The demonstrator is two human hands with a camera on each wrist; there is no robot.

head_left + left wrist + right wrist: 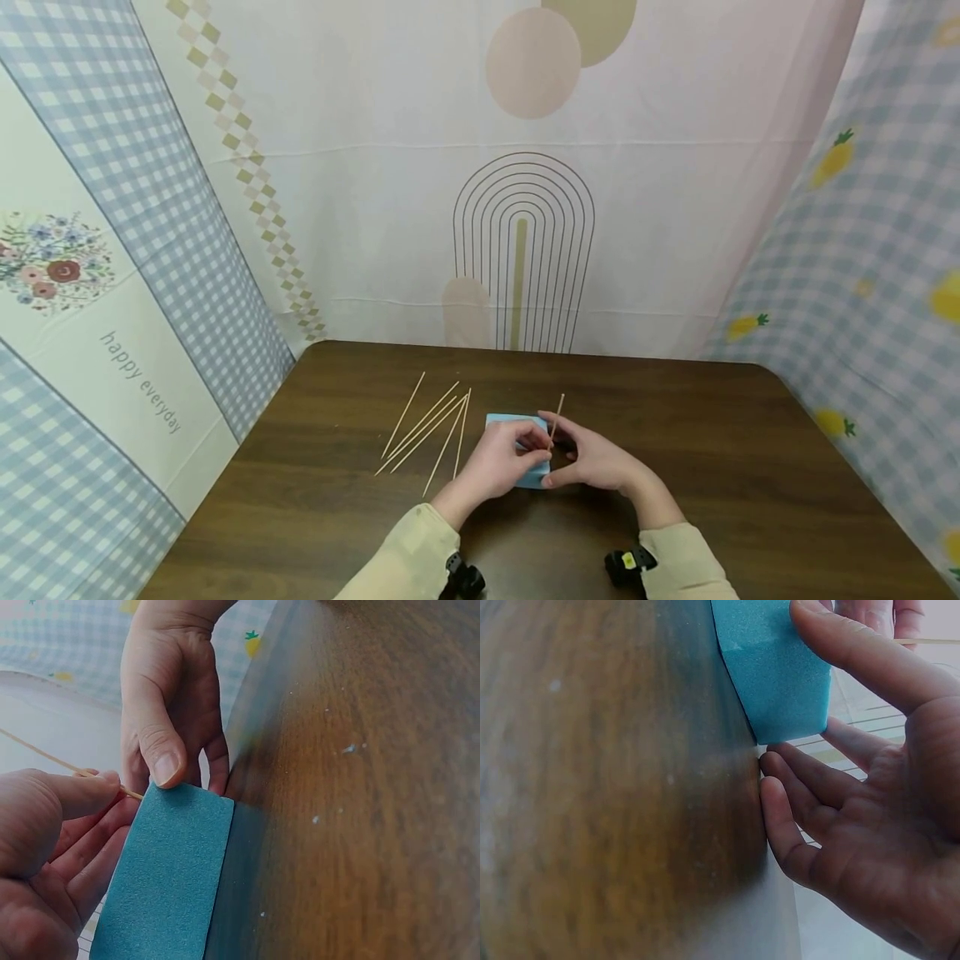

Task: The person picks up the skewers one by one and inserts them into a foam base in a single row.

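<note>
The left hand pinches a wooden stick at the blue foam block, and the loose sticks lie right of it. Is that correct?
Not quite: the loose sticks lie left of the blue foam block, as the head view shows. The left hand does pinch a wooden stick at that block.

Worktop (pixel 720 450), dark wood-grain, lower centre. White backdrop (pixel 375 208), arch print, upper centre. Blue-checked left drape (pixel 180 167), floral panel, far left; pineapple-print right drape (pixel 862 250), far right.
</note>
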